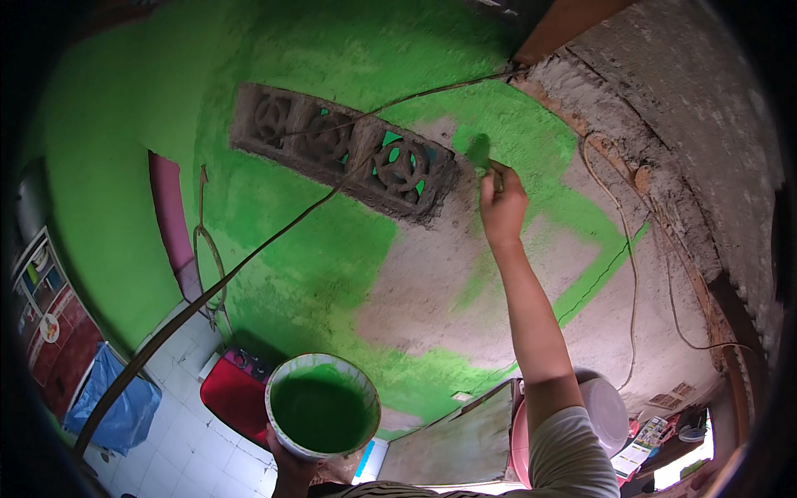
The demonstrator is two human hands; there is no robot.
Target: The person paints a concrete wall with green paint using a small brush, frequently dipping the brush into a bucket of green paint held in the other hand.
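Observation:
My right hand (504, 207) is raised to the wall, its fingers closed around a paintbrush (479, 153) whose bristles are coated in green. The bristles meet the wall (432, 274) just right of a row of decorative concrete vent blocks (344, 153). Low in front of me, my left hand (288, 459) grips a white bucket (359, 375) from below and to the left, with green paint inside. Much of the wall is bright green; bare greyish plaster shows beneath the vent and to the right.
A dark cable (274, 236) crosses the view before the vent. Thin cords (618, 199) hang at the right. A red bin (228, 398), a leaning board (452, 440) and a plastic basin (603, 415) stand below. At the lower left is a blue bag (116, 398).

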